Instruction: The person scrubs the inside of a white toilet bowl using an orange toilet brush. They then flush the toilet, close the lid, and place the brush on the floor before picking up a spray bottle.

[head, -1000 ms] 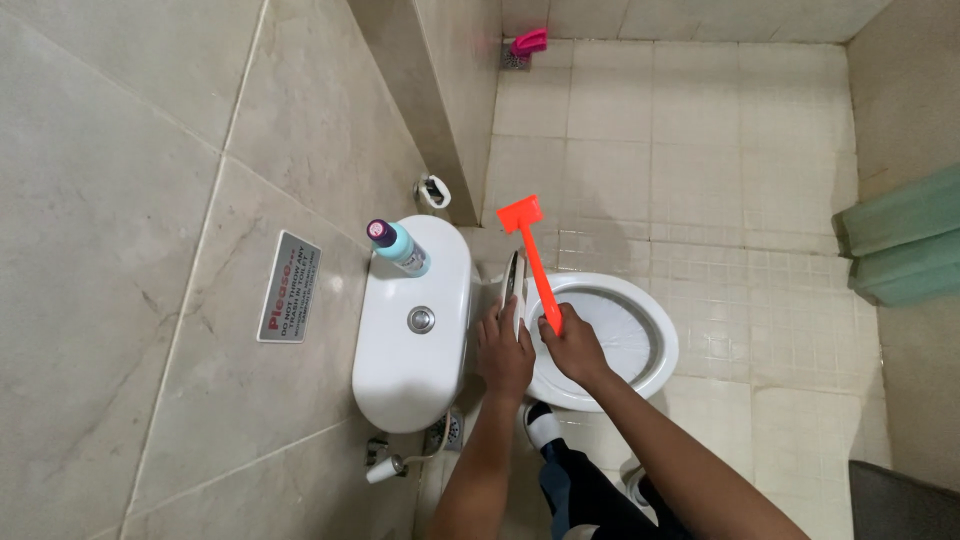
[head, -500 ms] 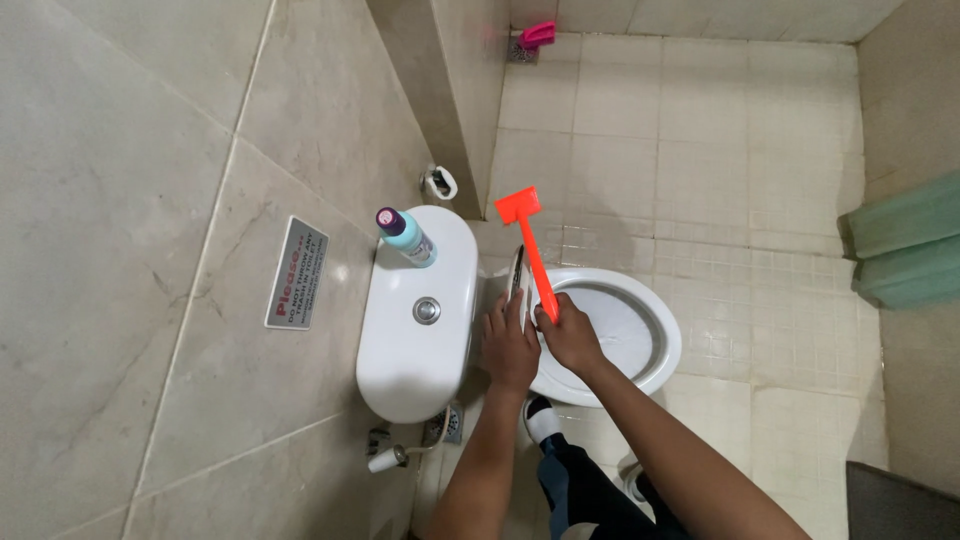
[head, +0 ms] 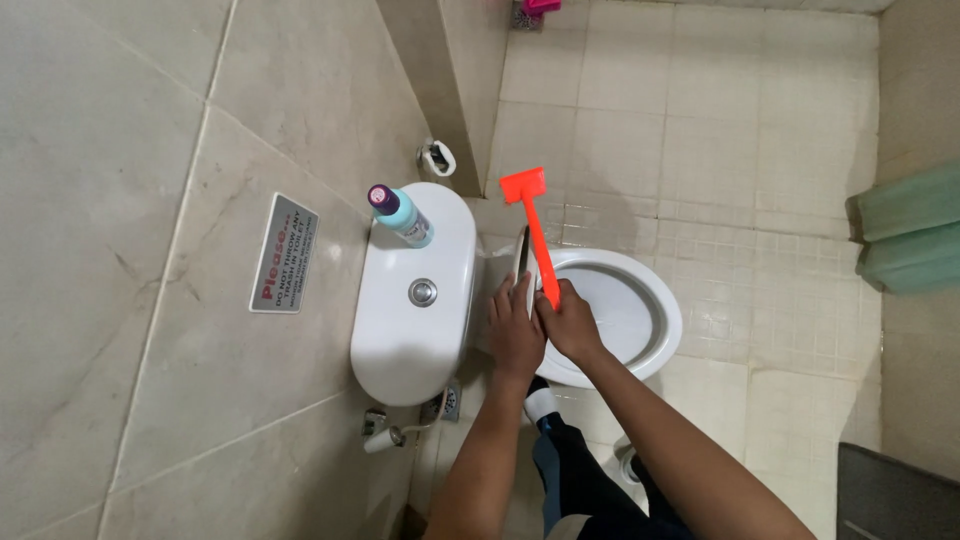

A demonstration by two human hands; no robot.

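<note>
A: Right hand, finger state?

B: Curled shut around the lower end of the orange squeegee. Fingers pressed together, wrapped on the handle; no gap visible between them.

A: Left hand?

B: Laid flat, fingers extended and close together, tips against the raised toilet seat at the rear of the bowl. Touching only; grasp on the seat cannot be confirmed from this angle. Thumb side just beside the right hand, knuckles nearly in contact.

A: Long axis of the squeegee?

B: Straight handle, running from the right fist away from the body, leaning slightly toward the cistern side. Flat orange head at the far end, set crosswise to the handle, seen over the floor tiles beyond the bowl. Height above them not determinable.

A: Position relative to the fingers?

B: Lower end enclosed in the right fist, above the rear rim of the white toilet bowl. Shaft passing just beside the upright seat edge and the left fingertips. Head well apart from both hands.

A: Surroundings?

B: White cistern to the left of the hands, round flush button on top. Teal bottle with purple cap upright on the cistern's far end. Grey sign plate on the wall tiles. Green bins near the right edge of view.
</note>
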